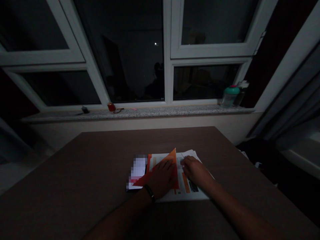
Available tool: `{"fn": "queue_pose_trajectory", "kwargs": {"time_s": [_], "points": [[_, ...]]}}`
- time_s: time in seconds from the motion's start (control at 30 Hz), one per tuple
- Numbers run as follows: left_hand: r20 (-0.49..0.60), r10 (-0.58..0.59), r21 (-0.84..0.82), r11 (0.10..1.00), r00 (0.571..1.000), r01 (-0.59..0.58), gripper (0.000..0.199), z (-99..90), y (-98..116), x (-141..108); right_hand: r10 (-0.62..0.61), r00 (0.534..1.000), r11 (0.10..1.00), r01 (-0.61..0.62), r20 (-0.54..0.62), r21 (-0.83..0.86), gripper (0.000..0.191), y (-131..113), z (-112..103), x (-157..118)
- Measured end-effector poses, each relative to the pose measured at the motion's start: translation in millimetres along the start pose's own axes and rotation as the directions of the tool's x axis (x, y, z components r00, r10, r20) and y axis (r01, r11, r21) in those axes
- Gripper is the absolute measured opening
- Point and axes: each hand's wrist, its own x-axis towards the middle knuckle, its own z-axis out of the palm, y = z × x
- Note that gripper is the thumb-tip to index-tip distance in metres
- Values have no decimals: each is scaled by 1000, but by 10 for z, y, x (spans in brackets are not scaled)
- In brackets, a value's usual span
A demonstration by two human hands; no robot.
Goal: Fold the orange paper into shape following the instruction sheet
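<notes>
An orange-red triangle of folded paper point(168, 158) lies over an open printed magazine or booklet point(185, 197) on the table. My left hand point(163, 178), a dark band on its wrist, rests flat on the folded paper with its fingers stretched out. On the right-hand page sits my right hand point(193, 170), its fingers curled together near the fold. Whether anything thin is between those fingers is too dark to make out. Beside the booklet on the left is a lit phone point(138, 168), its screen blurred and partly under the paper's red corner.
The brown table point(105, 156) reaches to the wall below a speckled window sill point(150, 112). On the sill stand a small red jar point(111, 106), a dark small object point(85, 109) and a green-lidded bottle point(230, 96). A grey curtain point(295, 90) hangs at the right.
</notes>
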Motion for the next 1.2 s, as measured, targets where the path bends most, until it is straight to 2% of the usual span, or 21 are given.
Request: {"fn": "queue_pose_trajectory", "kwargs": {"time_s": [0.13,0.2,0.33,0.43,0.7,0.97,1.2], "points": [[-18,-4,-5,1000,1000,4,50,10,2,5,9,1000,1000,-9,-1,-2,20,-182,91,-24],[-21,-1,0,1000,1000,1,51,24,-7,3,71,997,995,-70,11,-72,20,-224,120,-28],[5,2,2,1000,1000,-2,54,42,-26,-8,215,976,943,-214,-26,-253,29,-188,110,-30],[13,7,-13,1000,1000,-7,56,33,-23,-14,193,981,932,-195,-38,-305,30,-167,67,-38],[11,-32,-55,998,999,33,49,-129,95,11,119,993,971,-117,0,-209,22,-132,33,-5],[81,-16,-50,999,997,20,67,-166,112,10,98,995,995,-99,-23,-35,19,52,24,19],[49,-78,-49,996,996,80,68,-190,106,-2,93,996,996,-93,-7,8,18,90,11,33]]}}
